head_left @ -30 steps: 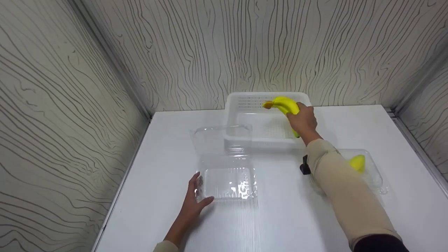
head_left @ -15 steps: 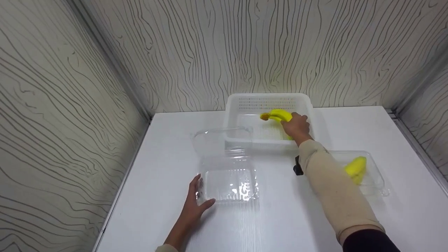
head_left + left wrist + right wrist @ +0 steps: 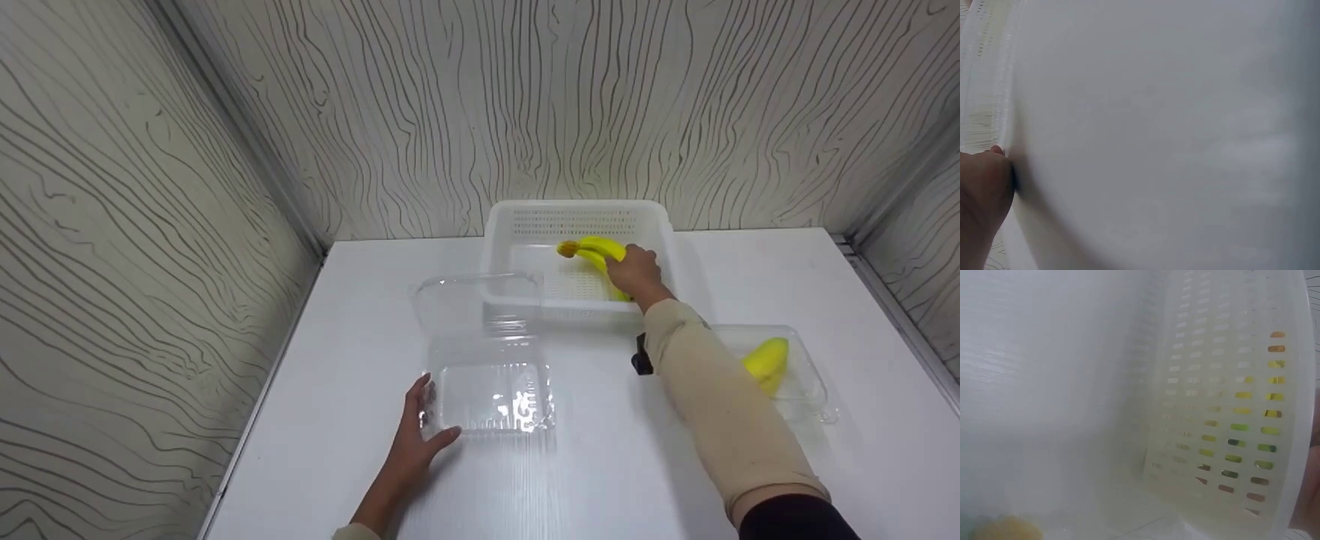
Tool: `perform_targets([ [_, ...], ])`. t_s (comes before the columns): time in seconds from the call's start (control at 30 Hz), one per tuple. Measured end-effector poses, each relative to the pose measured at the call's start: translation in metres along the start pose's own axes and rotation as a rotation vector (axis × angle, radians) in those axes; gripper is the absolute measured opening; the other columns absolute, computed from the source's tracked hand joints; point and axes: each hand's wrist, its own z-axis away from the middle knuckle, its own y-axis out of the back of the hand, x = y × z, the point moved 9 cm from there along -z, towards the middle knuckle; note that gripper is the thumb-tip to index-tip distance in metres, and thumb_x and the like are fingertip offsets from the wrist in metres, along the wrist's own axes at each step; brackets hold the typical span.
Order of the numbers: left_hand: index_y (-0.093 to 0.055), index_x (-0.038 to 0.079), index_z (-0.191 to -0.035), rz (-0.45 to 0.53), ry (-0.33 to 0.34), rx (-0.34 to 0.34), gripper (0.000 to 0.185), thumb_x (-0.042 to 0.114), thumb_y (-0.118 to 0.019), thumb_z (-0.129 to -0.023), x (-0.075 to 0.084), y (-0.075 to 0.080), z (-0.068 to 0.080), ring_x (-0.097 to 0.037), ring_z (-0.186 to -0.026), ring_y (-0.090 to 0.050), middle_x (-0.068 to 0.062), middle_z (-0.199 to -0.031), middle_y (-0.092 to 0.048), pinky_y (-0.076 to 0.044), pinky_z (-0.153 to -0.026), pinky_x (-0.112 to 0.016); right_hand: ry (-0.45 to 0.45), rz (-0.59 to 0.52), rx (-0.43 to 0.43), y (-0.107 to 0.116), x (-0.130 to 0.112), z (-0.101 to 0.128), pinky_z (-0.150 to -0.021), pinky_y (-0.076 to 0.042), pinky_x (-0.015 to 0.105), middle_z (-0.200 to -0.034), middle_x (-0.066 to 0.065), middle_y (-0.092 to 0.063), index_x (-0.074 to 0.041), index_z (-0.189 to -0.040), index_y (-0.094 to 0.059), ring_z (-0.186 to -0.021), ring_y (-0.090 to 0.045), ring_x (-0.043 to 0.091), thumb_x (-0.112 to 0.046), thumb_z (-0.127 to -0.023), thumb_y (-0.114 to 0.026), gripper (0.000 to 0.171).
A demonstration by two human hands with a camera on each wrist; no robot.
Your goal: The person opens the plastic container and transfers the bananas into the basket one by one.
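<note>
From the head: gripping the banana (image 3: 592,247) with the right hand (image 3: 636,271), fingers curled round its middle, low inside the white basket (image 3: 501,225) at the back of the desk (image 3: 360,315), stem end toward the left; impossible to tell whether resting on the basket floor or just above it. Pressing the left hand (image 3: 416,435), fingers straight, thumb spread, flat against the near-left corner of the open clear box (image 3: 491,390), with its lid (image 3: 472,300) up and leaning toward the basket's front wall. To the right, beside the sleeve, a second box (image 3: 806,375) holding another banana (image 3: 766,358). Likely trouble here: catching the basket's front rim with the wrist or forearm and dragging the light basket into the raised lid; sweeping the second box off its spot with the right sleeve, so close beside it; bruising the fruit by too tight a squeeze; sliding the thin clear box with too hard a push from the left. From the left wrist: only the edge of the left hand (image 3: 982,197) against something pale and blurred, plus bare white desk (image 3: 1157,140); nothing held. From the right wrist: slotted basket wall (image 3: 1230,410) close up, yellow and green showing through the slots, a yellow blur (image 3: 1005,530) at the bottom left; grip itself out of sight here.
</note>
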Motion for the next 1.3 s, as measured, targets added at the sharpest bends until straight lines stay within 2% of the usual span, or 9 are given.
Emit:
perform_targets([
  [0.17,-0.019,0.03,-0.168,-0.001,0.002,0.0,0.106,0.04,-0.084,-0.085,0.0,0.0,-0.001,-0.047,-0.166,-0.019,-0.017,-0.179,-0.022,-0.019,-0.129,-0.074,0.021,-0.034,-0.001,0.001,-0.002,-0.001,-0.118,-0.045,0.053,-0.154,0.024,-0.053,0.005,-0.161,-0.038,-0.124,-0.052,0.033,-0.029,-0.104,-0.047,0.067],
  [0.3,-0.02,0.029,-0.169,-0.005,0.001,0.002,0.107,0.04,-0.084,-0.085,-0.001,0.001,-0.001,-0.047,-0.166,-0.02,-0.017,-0.179,-0.022,-0.02,-0.129,-0.074,0.032,-0.021,0.004,0.004,-0.004,-0.001,-0.122,-0.043,0.054,-0.158,0.022,-0.052,0.004,-0.161,-0.039,-0.128,-0.052,0.033,-0.027,-0.103,-0.051,0.067],
  [0.43,-0.02,0.028,-0.168,-0.006,-0.003,0.005,0.106,0.04,-0.084,-0.085,-0.002,0.002,-0.001,-0.047,-0.165,-0.022,-0.017,-0.179,-0.023,-0.022,-0.129,-0.074,0.033,0.007,0.06,0.01,-0.005,0.001,-0.124,-0.042,0.057,-0.158,0.025,-0.053,0.006,-0.159,-0.042,-0.132,-0.054,0.037,-0.027,-0.103,-0.056,0.066],
  [0.57,-0.021,0.029,-0.168,-0.007,-0.007,0.003,0.104,0.041,-0.084,-0.086,-0.002,0.002,-0.001,-0.048,-0.165,-0.022,-0.017,-0.179,-0.023,-0.023,-0.128,-0.074,0.023,0.041,0.149,0.015,-0.002,0.004,-0.117,-0.046,0.058,-0.145,0.028,-0.059,0.007,-0.152,-0.049,-0.123,-0.057,0.039,-0.03,-0.104,-0.062,0.063],
  [0.77,-0.022,0.03,-0.168,-0.01,-0.007,0.001,0.103,0.042,-0.084,-0.086,-0.002,0.002,-0.002,-0.048,-0.166,-0.02,-0.017,-0.179,-0.022,-0.022,-0.129,-0.074,0.059,0.13,0.236,0.02,-0.004,0.009,-0.093,-0.052,0.05,-0.114,0.022,-0.069,0.009,-0.135,-0.061,-0.095,-0.059,0.033,-0.035,-0.105,-0.064,0.053],
  [1.0,-0.021,0.028,-0.168,-0.017,0.007,0.007,0.107,0.04,-0.084,-0.083,-0.001,0.002,-0.001,-0.048,-0.166,-0.021,-0.018,-0.178,-0.024,-0.021,-0.129,-0.073,0.069,0.138,0.198,0.021,-0.004,0.012,-0.078,-0.051,0.039,-0.106,0.018,-0.068,0.008,-0.132,-0.061,-0.087,-0.061,0.029,-0.035,-0.105,-0.063,0.051],
  [1.2,-0.02,0.028,-0.168,-0.015,0.015,0.002,0.107,0.04,-0.084,-0.084,0.0,0.001,-0.002,-0.047,-0.166,-0.019,-0.016,-0.179,-0.023,-0.018,-0.13,-0.073,0.072,0.142,0.169,0.025,-0.008,0.018,-0.074,-0.05,0.035,-0.109,0.018,-0.066,0.008,-0.136,-0.06,-0.087,-0.061,0.028,-0.033,-0.106,-0.06,0.051],
  [1.3,-0.02,0.028,-0.168,-0.011,0.009,-0.003,0.106,0.04,-0.084,-0.085,0.001,0.001,-0.002,-0.047,-0.166,-0.019,-0.017,-0.179,-0.023,-0.019,-0.13,-0.073,0.09,0.143,0.164,0.029,-0.014,0.024,-0.076,-0.053,0.038,-0.116,0.021,-0.066,0.007,-0.139,-0.059,-0.09,-0.061,0.03,-0.034,-0.107,-0.059,0.052],
])
